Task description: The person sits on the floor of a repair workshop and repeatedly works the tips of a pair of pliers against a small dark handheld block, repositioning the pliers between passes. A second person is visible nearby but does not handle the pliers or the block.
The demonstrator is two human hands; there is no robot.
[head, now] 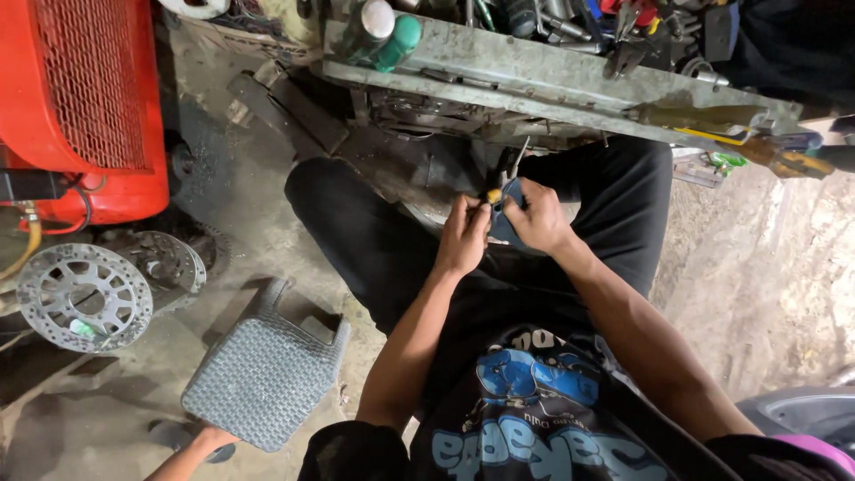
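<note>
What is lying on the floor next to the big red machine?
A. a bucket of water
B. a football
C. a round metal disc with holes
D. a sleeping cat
C: a round metal disc full of holes lies flat on the floor just below the red machine, with a second disc partly tucked behind it.
</note>
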